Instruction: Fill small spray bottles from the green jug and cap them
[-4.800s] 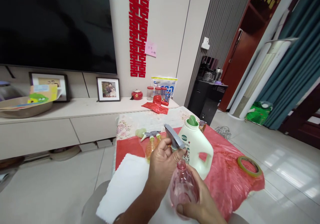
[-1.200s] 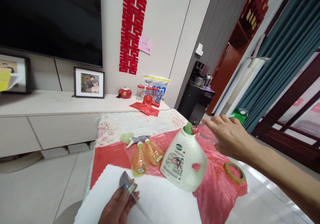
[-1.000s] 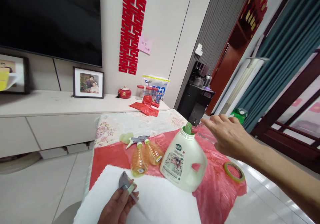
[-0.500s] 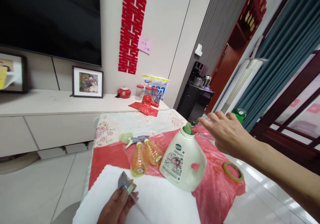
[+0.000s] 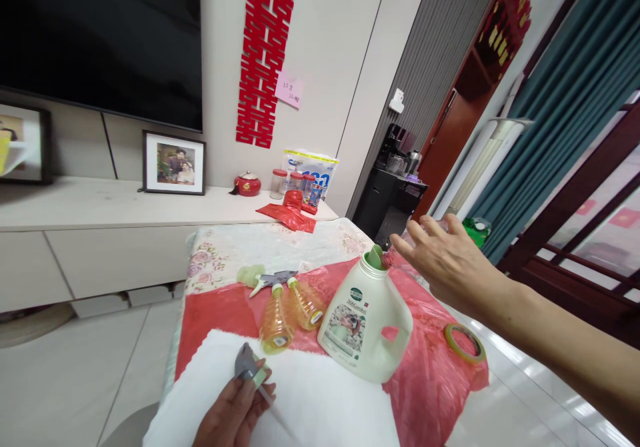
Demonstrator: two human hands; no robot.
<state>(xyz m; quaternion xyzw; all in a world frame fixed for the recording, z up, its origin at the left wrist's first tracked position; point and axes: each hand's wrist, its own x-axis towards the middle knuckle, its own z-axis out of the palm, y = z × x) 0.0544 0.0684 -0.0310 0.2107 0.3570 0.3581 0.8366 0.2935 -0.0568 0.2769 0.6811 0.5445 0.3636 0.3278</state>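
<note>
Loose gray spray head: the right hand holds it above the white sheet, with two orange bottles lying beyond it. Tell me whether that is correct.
Not quite: the hand is wrong. The head view shows the left hand holding the loose gray spray head above the white sheet, with two orange bottles lying beyond it.

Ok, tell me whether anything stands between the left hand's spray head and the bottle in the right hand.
The pale jug does: in this view it stands upright between the spray head in the left hand and the bottle in the right hand. Its green spout rises beside the bottle.
</note>
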